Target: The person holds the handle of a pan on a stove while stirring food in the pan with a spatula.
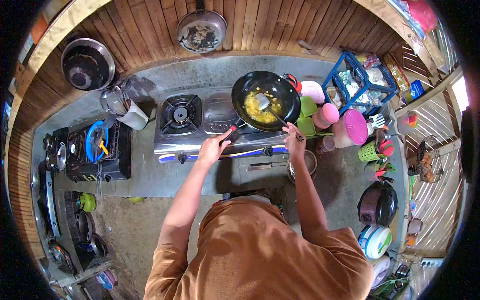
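A black wok (240,92) sits on the right side of the silver two-burner stove (200,142), with yellow food and oil inside it. My left hand (215,146) is closed on the wok's red-tipped handle (233,128), near the stove's front. The fingers of my right hand (295,140) are wrapped round the handle of a metal spatula (263,102), whose blade rests in the yellow food. The left burner (180,115) has nothing on it.
Green and pink containers (326,116) and a blue basket (345,82) stand right of the wok. A metal bowl (302,167) is beneath my right forearm. At the left, a black stove (75,155) holds a blue basin (93,142). Pans (202,32) hang on the wall.
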A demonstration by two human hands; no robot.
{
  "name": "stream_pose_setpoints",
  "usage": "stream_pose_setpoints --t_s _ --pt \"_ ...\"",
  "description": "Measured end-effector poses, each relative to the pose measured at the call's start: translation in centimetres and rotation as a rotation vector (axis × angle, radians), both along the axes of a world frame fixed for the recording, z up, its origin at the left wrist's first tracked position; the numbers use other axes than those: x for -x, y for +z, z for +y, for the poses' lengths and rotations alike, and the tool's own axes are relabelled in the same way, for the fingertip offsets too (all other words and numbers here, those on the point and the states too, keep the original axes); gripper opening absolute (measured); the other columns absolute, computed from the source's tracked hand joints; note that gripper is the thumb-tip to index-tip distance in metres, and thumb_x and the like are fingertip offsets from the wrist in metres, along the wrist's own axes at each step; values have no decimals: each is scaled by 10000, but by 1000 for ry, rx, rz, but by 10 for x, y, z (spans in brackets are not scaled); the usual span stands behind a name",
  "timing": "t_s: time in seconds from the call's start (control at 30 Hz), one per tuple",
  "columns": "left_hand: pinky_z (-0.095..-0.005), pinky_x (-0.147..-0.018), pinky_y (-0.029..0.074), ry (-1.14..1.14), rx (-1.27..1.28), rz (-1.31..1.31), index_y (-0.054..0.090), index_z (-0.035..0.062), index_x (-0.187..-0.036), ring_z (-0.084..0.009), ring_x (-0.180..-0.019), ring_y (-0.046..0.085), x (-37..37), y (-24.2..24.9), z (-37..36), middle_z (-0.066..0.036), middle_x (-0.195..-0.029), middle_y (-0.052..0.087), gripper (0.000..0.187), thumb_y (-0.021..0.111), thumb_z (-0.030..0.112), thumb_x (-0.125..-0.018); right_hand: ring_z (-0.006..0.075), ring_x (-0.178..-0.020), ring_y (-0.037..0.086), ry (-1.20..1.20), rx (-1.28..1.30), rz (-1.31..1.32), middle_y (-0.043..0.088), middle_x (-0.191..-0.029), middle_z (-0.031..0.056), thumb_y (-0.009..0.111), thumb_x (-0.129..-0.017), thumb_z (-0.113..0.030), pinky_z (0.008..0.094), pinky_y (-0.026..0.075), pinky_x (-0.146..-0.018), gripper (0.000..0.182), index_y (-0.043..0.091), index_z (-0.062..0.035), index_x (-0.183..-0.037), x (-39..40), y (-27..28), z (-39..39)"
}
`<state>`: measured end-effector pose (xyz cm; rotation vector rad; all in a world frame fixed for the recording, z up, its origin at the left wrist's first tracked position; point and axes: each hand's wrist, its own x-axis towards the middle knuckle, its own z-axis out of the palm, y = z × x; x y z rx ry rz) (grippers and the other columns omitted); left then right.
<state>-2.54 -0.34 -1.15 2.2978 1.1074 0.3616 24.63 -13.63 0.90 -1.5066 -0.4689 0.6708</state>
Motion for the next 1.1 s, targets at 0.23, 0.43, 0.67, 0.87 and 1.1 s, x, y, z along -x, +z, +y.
stream_pose_setpoints --t_s 0.23,0.43,0.67,0.87,1.1 --pt "-476 -809 517 -2 12 0 519 373 -1328 -386 -889 642 2 7 3 -193 -992 669 486 658 334 -864 149 -900 629 -48 -5 -364 711 -970 108 569 -966 -223 299 480 -844 305 652 23 -1126 -7 2 -28" --pt "-459 -779 518 -10 -17 10 503 386 -1339 -402 -870 634 3 4 5 -191 -992 662 523 679 322 -850 181 -868 644 -49 171 -610 704 -947 174 583 -956 -252 318 490 -811 320 656 13 -1122 -20 9 -46" --pt "-455 -780 517 -16 -34 -7 508 382 -1336 -393 -891 636 2 2 5 -175 -1030 661 518 681 330 -850 85 -649 554 -11 37 -248 707 -939 74 559 -971 -276 228 444 -579 332 652 -7 -1142 2 -4 -42" --pt "-450 -791 529 23 -12 27 541 380 -1307 -382 -903 640 0 1 6 -146 -1061 664 425 621 387 -890 39 -578 481 36 -58 -40 700 -944 75 550 -971 -293 201 383 -462 356 628 -12 -1176 11 7 -23" --pt "-438 -787 528 -3 -62 10 591 313 -1272 -376 -874 648 1 12 6 -150 -1038 667 389 635 321 -886 90 -729 583 -22 -58 -417 701 -980 84 576 -957 -263 224 465 -611 293 683 -36 -1109 -30 -6 -9"
